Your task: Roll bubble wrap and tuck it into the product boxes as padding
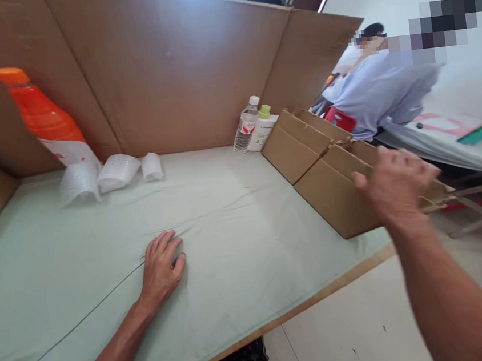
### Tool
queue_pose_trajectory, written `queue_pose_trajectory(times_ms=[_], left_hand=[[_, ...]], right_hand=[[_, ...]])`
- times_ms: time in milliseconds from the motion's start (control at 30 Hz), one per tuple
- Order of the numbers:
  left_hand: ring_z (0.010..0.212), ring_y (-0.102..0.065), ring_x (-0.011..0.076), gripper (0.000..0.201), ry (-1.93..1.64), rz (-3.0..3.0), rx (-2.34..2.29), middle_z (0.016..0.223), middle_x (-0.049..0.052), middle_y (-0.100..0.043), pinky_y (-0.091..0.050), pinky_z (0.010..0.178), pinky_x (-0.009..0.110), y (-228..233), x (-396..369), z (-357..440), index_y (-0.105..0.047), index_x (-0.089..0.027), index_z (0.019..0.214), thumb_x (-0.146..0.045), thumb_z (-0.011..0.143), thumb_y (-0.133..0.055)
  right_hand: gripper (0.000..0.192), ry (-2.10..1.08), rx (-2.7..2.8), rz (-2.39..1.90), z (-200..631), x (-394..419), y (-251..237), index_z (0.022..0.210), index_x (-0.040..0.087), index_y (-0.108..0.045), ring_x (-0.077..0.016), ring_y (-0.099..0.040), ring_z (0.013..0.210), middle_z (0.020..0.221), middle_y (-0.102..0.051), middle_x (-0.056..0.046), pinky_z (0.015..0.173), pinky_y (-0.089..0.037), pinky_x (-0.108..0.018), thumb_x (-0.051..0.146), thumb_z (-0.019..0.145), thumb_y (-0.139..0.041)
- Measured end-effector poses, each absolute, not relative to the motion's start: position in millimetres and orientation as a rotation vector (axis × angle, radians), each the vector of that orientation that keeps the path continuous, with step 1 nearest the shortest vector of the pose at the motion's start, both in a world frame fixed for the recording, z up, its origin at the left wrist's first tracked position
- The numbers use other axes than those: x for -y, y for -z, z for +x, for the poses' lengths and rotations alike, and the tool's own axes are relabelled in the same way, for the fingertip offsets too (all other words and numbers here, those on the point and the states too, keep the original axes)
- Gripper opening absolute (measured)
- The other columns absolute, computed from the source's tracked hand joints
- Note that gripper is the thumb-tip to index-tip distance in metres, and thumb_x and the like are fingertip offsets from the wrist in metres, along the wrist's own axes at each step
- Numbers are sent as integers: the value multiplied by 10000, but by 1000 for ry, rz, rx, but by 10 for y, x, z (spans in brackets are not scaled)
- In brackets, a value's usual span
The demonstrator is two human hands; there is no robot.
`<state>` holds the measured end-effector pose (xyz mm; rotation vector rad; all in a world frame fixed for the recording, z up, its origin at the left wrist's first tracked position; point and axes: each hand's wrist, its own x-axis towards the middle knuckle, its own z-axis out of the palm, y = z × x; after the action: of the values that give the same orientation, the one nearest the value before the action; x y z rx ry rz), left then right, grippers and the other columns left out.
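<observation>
My left hand (161, 266) lies on the pale green cloth of the table (231, 250), fingers outstretched and nothing in them. Over the nearer of two open-topped cardboard boxes (332, 194) is my right hand (398, 181), slightly blurred. Its thumb stands apart from the fingers, which curve down over the box's far side. Whether it touches the box, I cannot tell. The other cardboard box (291, 146) stands directly behind, against the nearer one. What lies inside both boxes is hidden.
Three bubble-wrap pieces (119, 171) lie by a large orange bottle (51, 117) at the back left. A water bottle (247, 125) and a white bottle with a green cap (265, 129) stand near the boxes. Cardboard panels (177, 66) wall the back. Another person (378, 91) is at right.
</observation>
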<state>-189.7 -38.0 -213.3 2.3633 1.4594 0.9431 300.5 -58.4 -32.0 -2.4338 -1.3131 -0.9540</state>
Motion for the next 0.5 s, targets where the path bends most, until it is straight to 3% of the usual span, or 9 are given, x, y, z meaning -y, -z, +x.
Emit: queue_pose_trajectory(times_ms=[33, 67, 100, 167, 233, 300, 400, 500], left_hand=[[1315, -563, 353, 322, -957, 2314, -1456, 1340, 139, -674, -414, 1114, 584, 2112, 380, -1885, -714, -194, 1116, -253, 869, -517], [1317, -563, 354, 319, -979, 2252, -1453, 1334, 138, -678, -406, 1123, 590, 2094, 380, -1876, -719, -194, 1101, -247, 852, -528], [1311, -569, 353, 317, -1007, 2185, -1454, 1323, 138, -684, -406, 1126, 591, 2077, 378, -1870, -722, -193, 1086, -241, 835, -536], [1281, -596, 339, 323, -1063, 2069, -1470, 1295, 140, -696, -424, 1122, 577, 2046, 375, -1872, -721, -186, 1076, -233, 814, -539], [1243, -626, 313, 344, -1099, 2006, -1496, 1271, 141, -705, -468, 1095, 541, 2007, 381, -1888, -710, -174, 1101, -233, 814, -529], [1223, -640, 292, 390, -1116, 1962, -1519, 1275, 143, -700, -536, 1019, 486, 1947, 403, -1908, -684, -162, 1169, -238, 825, -516], [1208, -648, 288, 484, -1111, 1879, -1541, 1296, 143, -683, -598, 873, 418, 1816, 476, -1943, -627, -154, 1282, -237, 820, -509], [1248, -623, 301, 598, -1037, 1742, -1498, 1379, 126, -639, -592, 896, 421, 1678, 588, -2021, -567, -171, 1371, -213, 778, -506]], right_hand=[[361, 853, 1308, -2556, 3186, 602, 290, 1075, 101, -749, -373, -655, 1027, 989, -737, -246, 813, -393, -529, 308, 780, -771], [232, 740, 1341, -2583, 3324, 616, 296, 853, 165, -774, -307, -655, 748, 715, -705, -150, 691, -386, -465, 385, 777, -771], [273, 744, 1410, -2475, 3409, 629, 327, 690, 226, -738, -224, -540, 527, 513, -579, -55, 618, -347, -415, 481, 787, -751], [440, 878, 1608, -2099, 3394, 671, 410, 560, 291, -661, -127, -256, 360, 368, -360, 31, 540, -254, -354, 641, 827, -647], [492, 1028, 1793, -1768, 3129, 751, 451, 595, 311, -655, -123, -180, 334, 358, -359, 28, 498, -195, -336, 683, 891, -530], [459, 1051, 1971, -1659, 2664, 859, 413, 680, 298, -669, -162, -327, 342, 418, -498, -12, 467, -209, -341, 604, 960, -473], [376, 891, 2132, -1522, 1783, 1006, 253, 797, 249, -682, -223, -609, 554, 639, -701, -65, 583, -409, -385, 434, 1013, -435], [201, 604, 2258, -1301, 982, 1098, 50, 856, 207, -673, -204, -675, 679, 735, -744, -30, 761, -502, -393, 259, 989, -531]])
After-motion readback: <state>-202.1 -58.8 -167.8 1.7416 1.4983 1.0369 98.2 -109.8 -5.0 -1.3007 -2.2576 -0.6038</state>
